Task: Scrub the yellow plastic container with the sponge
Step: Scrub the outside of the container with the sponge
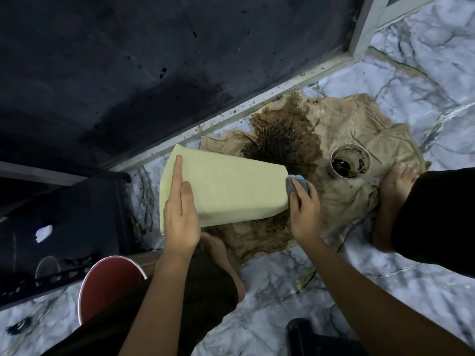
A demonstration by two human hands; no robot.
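The pale yellow plastic container lies tilted on its side above a stained beige cloth; its narrow bottom points right. My left hand rests on its upper face, forefinger stretched straight toward the wide rim, thumb hidden underneath. My right hand grips a small grey-blue sponge and presses it against the container's narrow bottom end. The inside of the container is hidden.
A round white cup with dark residue stands on the cloth. My bare feet rest on the cloth's edges. A dark wall panel rises at the back, a black rack on the left, a red bowl by my knee. Marble floor surrounds.
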